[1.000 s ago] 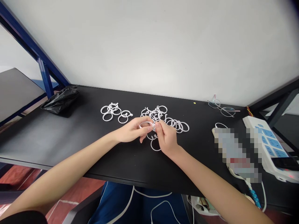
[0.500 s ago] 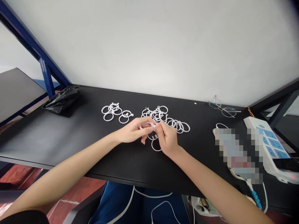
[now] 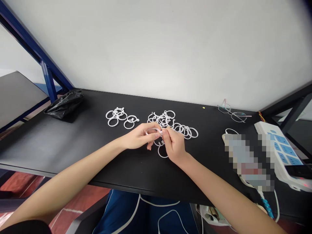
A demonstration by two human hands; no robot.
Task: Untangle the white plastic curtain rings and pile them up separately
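Observation:
Both my hands meet over the middle of a black table (image 3: 73,143). My left hand (image 3: 138,137) pinches a white plastic ring (image 3: 151,131) by its left side. My right hand (image 3: 173,145) grips the same ring at its right end, fingers closed. Just behind the hands lies a pile of several white rings (image 3: 170,123). One loose ring (image 3: 161,152) lies on the table under my right hand. A smaller group of white rings (image 3: 119,117) sits to the left.
A crumpled black plastic bag (image 3: 63,104) lies at the table's far left. Thin-framed glasses (image 3: 231,112) rest near the back right. A white and blue power strip (image 3: 282,152) with cables sits at the right edge. Blue steel frame posts (image 3: 47,81) rise at left.

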